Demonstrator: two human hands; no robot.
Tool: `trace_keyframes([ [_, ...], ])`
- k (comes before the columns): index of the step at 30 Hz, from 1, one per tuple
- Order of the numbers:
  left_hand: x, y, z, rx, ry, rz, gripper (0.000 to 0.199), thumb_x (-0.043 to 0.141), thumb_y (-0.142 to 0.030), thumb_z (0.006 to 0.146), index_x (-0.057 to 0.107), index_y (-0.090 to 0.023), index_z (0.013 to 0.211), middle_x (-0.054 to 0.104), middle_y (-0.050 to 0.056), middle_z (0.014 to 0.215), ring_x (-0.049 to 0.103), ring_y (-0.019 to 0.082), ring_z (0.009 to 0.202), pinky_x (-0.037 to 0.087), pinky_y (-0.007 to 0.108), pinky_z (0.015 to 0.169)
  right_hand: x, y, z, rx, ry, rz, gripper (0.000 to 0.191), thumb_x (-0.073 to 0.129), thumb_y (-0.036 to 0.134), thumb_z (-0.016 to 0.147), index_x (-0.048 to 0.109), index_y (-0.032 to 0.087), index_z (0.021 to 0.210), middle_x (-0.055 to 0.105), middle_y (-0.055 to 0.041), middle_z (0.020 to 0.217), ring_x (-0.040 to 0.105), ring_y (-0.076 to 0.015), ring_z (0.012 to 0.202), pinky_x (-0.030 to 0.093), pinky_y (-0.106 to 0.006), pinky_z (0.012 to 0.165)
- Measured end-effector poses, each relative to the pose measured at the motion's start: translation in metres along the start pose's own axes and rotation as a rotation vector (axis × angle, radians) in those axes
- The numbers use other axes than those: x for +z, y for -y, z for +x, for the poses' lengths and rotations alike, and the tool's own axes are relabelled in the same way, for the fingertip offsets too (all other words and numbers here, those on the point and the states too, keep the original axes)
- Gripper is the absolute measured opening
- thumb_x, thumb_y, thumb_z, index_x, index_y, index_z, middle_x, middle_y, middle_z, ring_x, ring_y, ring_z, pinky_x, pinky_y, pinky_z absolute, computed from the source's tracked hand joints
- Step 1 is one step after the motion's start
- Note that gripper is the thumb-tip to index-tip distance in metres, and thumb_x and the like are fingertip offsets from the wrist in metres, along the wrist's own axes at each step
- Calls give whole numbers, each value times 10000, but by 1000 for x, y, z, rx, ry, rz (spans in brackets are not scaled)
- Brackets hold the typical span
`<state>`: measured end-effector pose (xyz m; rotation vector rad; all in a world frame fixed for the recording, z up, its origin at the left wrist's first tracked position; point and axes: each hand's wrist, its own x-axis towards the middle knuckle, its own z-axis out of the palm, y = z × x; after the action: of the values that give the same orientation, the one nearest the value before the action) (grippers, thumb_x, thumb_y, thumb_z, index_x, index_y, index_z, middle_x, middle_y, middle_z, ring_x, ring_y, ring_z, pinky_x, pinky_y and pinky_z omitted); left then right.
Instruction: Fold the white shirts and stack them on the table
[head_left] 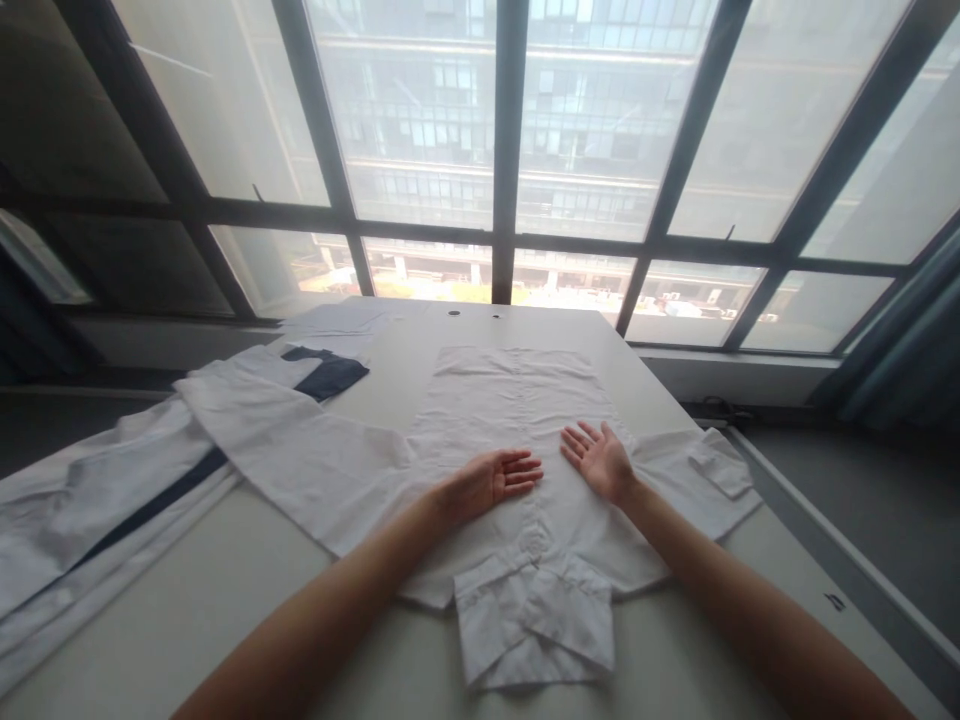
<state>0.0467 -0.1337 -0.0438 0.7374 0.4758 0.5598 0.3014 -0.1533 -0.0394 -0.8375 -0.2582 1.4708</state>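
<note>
A white button-up shirt (pixel 517 400) lies spread on the white table, its collar (pixel 536 625) toward me and its hem toward the window. One sleeve stretches out to the left, and the other sleeve (pixel 720 465) lies on the right with its cuff folded over. Over the middle of the shirt is my left hand (pixel 495 480), palm turned up and fingers stretched out. My right hand (pixel 596 458) is across from it, also palm up with the fingers apart. Neither hand holds anything. Whether they touch the cloth I cannot tell.
More white garments (pixel 142 480) with dark blue parts (pixel 334 375) are heaped along the table's left side. White sheets (pixel 330 325) lie at the far left corner. A small dark object (pixel 834 602) is near the right edge of the table (pixel 795 560). Large windows (pixel 420 120) rise behind.
</note>
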Motion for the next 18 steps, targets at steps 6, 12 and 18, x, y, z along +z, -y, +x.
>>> trace_keyframes([
  [6, 1, 0, -1, -18, -29, -13, 263, 625, -211, 924, 649, -110, 1165, 614, 198, 1369, 626, 292, 1239, 423, 429, 1133, -23, 68, 33, -286, -299, -32, 375, 289, 435, 1041, 551, 247, 1232, 511, -104, 1453, 609, -144, 1215, 572, -384, 952],
  [12, 4, -3, -4, -17, 4, -1, 303, 675, -235, 895, 673, -90, 1161, 648, 217, 1304, 635, 299, 1213, 433, 426, 1107, 20, 21, 15, -93, 80, -15, 407, 312, 445, 1046, 592, 202, 1213, 638, -130, 1308, 664, -197, 1156, 569, -406, 965],
  [18, 3, -2, -4, -2, 51, 54, 216, 638, -224, 913, 720, -84, 1056, 706, 187, 1180, 662, 255, 1127, 429, 380, 1095, 40, -23, 13, 321, 368, -71, 560, 321, 534, 1044, 534, 99, 1325, 622, -219, 1328, 650, -259, 1201, 576, -455, 934],
])
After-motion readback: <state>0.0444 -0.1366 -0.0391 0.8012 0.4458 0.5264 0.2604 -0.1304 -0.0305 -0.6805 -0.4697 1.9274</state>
